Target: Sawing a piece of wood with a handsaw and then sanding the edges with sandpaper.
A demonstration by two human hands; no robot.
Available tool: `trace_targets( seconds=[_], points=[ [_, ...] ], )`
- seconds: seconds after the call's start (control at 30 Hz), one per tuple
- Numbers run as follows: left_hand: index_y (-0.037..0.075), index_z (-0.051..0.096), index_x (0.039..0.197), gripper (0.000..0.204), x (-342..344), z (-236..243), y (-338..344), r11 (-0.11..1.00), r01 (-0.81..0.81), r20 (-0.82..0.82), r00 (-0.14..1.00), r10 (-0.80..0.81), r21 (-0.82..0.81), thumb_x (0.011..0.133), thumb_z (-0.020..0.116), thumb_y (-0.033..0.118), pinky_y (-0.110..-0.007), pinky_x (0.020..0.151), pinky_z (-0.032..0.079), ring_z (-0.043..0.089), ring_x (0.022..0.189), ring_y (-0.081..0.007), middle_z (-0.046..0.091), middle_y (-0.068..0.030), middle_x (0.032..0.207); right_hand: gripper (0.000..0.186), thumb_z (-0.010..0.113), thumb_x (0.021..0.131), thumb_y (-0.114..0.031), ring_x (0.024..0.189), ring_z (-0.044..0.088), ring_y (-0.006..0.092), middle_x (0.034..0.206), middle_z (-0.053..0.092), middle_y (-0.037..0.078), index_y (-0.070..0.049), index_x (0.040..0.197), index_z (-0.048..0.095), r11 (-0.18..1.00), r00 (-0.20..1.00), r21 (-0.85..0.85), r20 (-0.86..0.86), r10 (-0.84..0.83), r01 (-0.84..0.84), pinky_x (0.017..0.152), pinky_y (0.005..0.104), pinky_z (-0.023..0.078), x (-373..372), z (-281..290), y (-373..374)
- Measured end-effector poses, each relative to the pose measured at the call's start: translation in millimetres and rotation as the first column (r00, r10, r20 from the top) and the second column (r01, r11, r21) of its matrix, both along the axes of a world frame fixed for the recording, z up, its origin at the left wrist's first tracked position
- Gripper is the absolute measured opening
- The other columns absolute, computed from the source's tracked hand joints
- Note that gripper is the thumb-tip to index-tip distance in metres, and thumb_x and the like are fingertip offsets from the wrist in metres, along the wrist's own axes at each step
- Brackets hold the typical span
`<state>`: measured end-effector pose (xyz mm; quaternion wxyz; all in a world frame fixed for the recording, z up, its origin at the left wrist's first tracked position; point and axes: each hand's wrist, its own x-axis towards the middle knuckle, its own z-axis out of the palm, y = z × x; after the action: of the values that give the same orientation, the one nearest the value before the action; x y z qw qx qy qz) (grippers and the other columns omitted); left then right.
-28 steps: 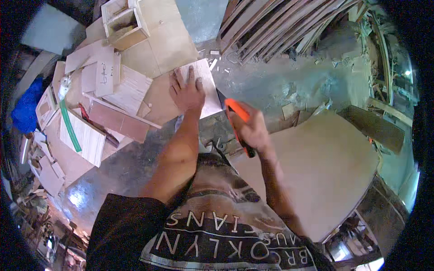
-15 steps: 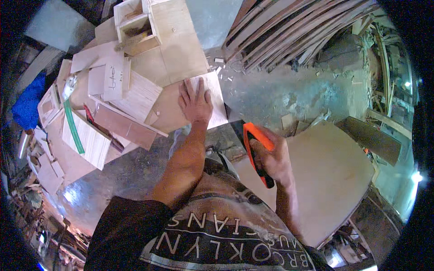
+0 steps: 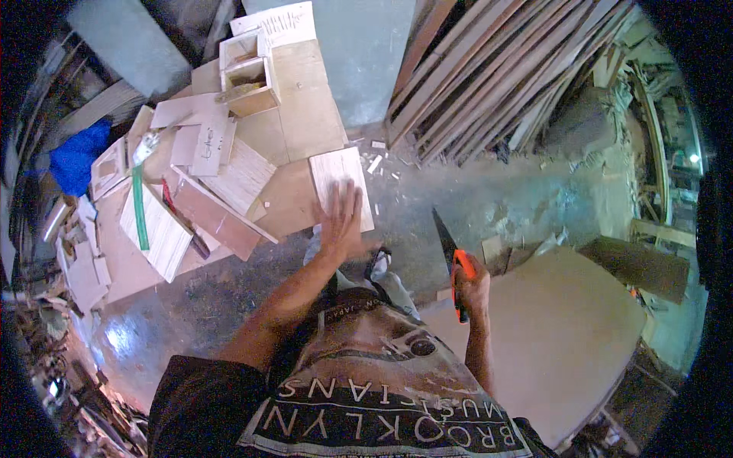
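Observation:
My right hand (image 3: pixel 472 288) grips the orange and black handle of a handsaw (image 3: pixel 443 233). Its dark blade points forward and slightly left, apart from any wood. Over the near part of a small pale wooden board (image 3: pixel 330 168) is my left hand (image 3: pixel 342 229), fingers stretched out and a little blurred; whether it presses on the wood I cannot tell. The board lies at the right edge of a plywood-topped table (image 3: pixel 294 198). No object shows in the left hand.
Wood pieces, a green strip (image 3: pixel 139 206) and an open wooden box (image 3: pixel 248 99) are on the table. Long wooden strips (image 3: pixel 489 84) lean at the back right. A large pale sheet (image 3: pixel 557 320) lies to my right, and wood scraps (image 3: pixel 376 162) litter the floor.
The saw has come away from the board's edge and moved right with my right hand. My left hand has slid back toward me, uncovering more of the board. The view has shifted slightly.

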<state>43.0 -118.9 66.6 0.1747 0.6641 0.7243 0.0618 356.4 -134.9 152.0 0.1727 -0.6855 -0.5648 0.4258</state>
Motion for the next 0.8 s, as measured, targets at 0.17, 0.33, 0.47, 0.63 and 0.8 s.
trace_targets(
  seconds=[0.17,0.33,0.47,0.63,0.8],
  points=[
    [0.011,0.04,0.148,0.072,15,-34,-31,0.989,0.084,-0.306,0.951,-0.042,0.124,0.081,0.064,0.024,-0.074,0.099,0.033,0.023,0.146,-0.0395,0.025,-0.0111,0.16,0.029,0.064,0.089,-0.014,0.072,0.063,0.0177,0.079,0.066,0.009,0.0,0.114,0.066,0.994,0.998,0.104,-0.055,0.036,-0.03,0.065,0.0327,0.051,41,-16,6],
    [0.011,0.053,0.138,0.062,-7,61,-33,0.991,0.092,-0.079,0.993,-0.085,0.094,0.078,0.069,0.016,-0.048,0.097,0.048,0.048,0.133,-0.0289,0.05,-0.0111,0.146,0.033,0.065,0.09,-0.016,0.083,0.064,0.0164,0.093,0.07,0.012,0.003,0.118,0.064,1.0,0.971,0.022,-0.239,0.012,-0.007,0.075,0.0307,0.052,93,-27,7],
    [0.0,0.066,0.118,0.043,-50,91,3,0.971,-0.204,0.38,0.914,0.144,0.123,0.08,0.071,0.018,-0.036,0.092,0.051,0.068,0.101,-0.032,0.071,-0.0155,0.108,0.033,0.064,0.092,-0.019,0.075,0.062,0.0163,0.087,0.068,0.011,0.003,0.118,0.064,0.958,0.97,0.268,-0.184,0.159,-0.106,0.068,0.0318,0.052,109,-25,3],
    [0.0,0.068,0.116,0.038,-119,56,89,0.97,0.115,0.667,0.742,0.059,-0.213,0.081,0.072,0.014,-0.031,0.087,0.05,0.066,0.095,-0.0177,0.073,-0.0116,0.106,0.033,0.064,0.093,-0.02,0.072,0.061,0.0168,0.083,0.067,0.01,0.003,0.116,0.064,0.99,0.979,0.107,-0.172,0.112,-0.094,0.065,0.0323,0.05,119,-10,-12],
    [0.002,0.071,0.111,0.032,-121,-5,128,0.928,0.182,0.642,0.763,0.076,-0.326,0.081,0.071,0.013,-0.033,0.086,0.051,0.067,0.094,-0.0211,0.073,-0.0087,0.103,0.031,0.066,0.092,-0.018,0.064,0.058,0.0131,0.08,0.065,0.003,0.001,0.116,0.064,0.95,0.977,0.303,-0.17,0.129,-0.072,0.056,0.0286,0.047,123,-23,-44]
  ],
)
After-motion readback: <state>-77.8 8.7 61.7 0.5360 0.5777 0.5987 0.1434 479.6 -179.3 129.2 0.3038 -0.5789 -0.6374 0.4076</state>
